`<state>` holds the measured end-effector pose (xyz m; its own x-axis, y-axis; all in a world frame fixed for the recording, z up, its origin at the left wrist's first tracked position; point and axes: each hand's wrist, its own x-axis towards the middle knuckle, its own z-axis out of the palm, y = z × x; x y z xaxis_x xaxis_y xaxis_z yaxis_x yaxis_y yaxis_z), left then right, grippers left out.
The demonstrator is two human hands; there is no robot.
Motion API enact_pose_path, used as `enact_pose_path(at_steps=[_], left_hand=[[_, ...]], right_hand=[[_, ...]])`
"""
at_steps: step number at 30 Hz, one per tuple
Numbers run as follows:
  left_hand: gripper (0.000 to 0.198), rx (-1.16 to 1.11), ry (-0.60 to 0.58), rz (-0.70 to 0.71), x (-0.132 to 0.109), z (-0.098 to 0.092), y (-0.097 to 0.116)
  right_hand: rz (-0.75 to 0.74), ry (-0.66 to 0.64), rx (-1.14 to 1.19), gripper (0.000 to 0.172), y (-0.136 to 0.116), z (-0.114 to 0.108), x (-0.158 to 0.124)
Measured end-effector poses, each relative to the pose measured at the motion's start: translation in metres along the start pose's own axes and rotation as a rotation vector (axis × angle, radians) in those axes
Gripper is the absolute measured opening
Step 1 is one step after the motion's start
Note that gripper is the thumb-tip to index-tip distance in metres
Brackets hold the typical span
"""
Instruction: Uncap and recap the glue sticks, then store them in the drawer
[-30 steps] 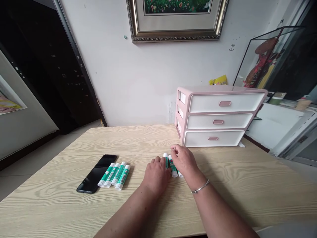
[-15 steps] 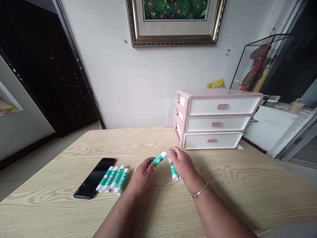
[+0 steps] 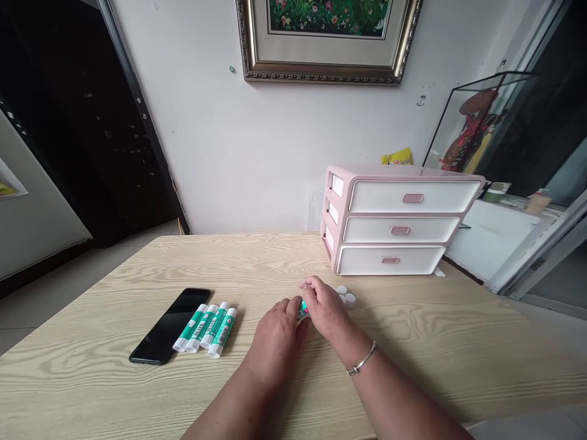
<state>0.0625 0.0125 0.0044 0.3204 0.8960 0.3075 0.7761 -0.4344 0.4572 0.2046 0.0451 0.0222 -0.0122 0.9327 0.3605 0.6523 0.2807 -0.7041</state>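
Observation:
Both my hands meet over one green-and-white glue stick just above the wooden table. My left hand grips the stick's lower part. My right hand, with a silver bracelet on the wrist, closes its fingers over the stick's upper end. The white tips of other glue sticks show on the table just right of my right hand. Several more glue sticks lie in a row to the left, beside a black phone.
A pink three-drawer organiser stands at the table's back right, all drawers closed. A gold-framed picture hangs on the white wall. A glass case and a white surface are off to the right.
My left hand lifted one glue stick from the group near the organiser. Now both hands have come together around it, my right hand closing over its top end.

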Motion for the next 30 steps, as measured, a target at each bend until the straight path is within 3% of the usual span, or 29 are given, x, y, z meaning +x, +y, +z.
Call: enact_pose_path(at_steps=[2,5,12,16,18,20,23,27,30], left_hand=[[0.02,0.021,-0.055,-0.063,-0.001,-0.004,0.007],[0.022,-0.131,-0.152,-0.098,-0.002,-0.013,0.01],[0.032,-0.649,-0.316,0.006,-0.004,-0.027,-0.003],[0.038,-0.99,-0.502,-0.14,-0.008,-0.029,-0.008],[0.041,-1.111,-0.469,-0.205,-0.011,-0.03,-0.01],[0.042,-1.125,-0.34,-0.219,-0.012,-0.032,-0.012],[0.041,-1.063,-0.254,-0.221,-0.011,-0.036,-0.013],[0.041,-0.986,-0.264,-0.248,-0.008,-0.035,-0.014],[0.042,-0.974,-0.197,-0.311,-0.005,-0.034,-0.014]], right_hand=[[0.001,-0.001,0.001,0.026,-0.002,0.002,-0.002],[0.026,-0.028,0.065,0.028,-0.003,0.003,-0.003],[0.01,-0.144,0.287,0.031,-0.006,0.001,-0.007],[-0.012,-0.037,0.427,0.027,0.016,-0.006,0.003],[0.03,0.068,0.447,0.028,0.032,-0.019,0.014],[0.082,0.163,0.404,0.03,0.045,-0.034,0.025],[0.206,0.24,0.124,0.035,0.054,-0.053,0.034],[0.321,0.189,-0.206,0.04,0.062,-0.065,0.033],[0.359,0.118,-0.357,0.041,0.071,-0.073,0.03]])
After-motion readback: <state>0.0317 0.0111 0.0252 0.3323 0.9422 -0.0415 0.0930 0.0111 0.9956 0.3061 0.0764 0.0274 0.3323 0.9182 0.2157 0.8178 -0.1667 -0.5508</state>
